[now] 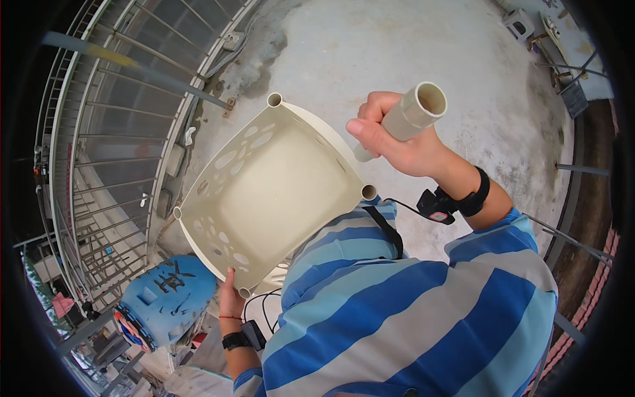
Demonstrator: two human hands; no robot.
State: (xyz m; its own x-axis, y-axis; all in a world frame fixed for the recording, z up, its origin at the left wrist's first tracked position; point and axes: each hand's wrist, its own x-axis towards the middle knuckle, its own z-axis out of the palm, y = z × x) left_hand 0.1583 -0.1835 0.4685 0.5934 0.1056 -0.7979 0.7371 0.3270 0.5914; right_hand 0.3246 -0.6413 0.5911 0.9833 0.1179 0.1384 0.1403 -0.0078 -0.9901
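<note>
A cream plastic shelf basket (pixel 278 178) with oval holes in its sides and a round socket at each corner is in front of me, tilted. My left hand (pixel 229 298) is at its lower left side near a corner socket; the thumb shows on the wall and the other fingers are hidden behind it. Up to the right of the basket, my right hand (pixel 403 142) is closed around a cream plastic tube (pixel 411 116). The tube's hollow end points up toward me, and its lower end sits apart from the nearest socket, as far as I can see.
A blue plastic barrel (pixel 165 294) with black marks lies at the lower left. Metal railings (pixel 126 139) run along the left side. Pale concrete floor (pixel 370 46) stretches ahead. A grey plastic stool (pixel 518 25) stands at the far right.
</note>
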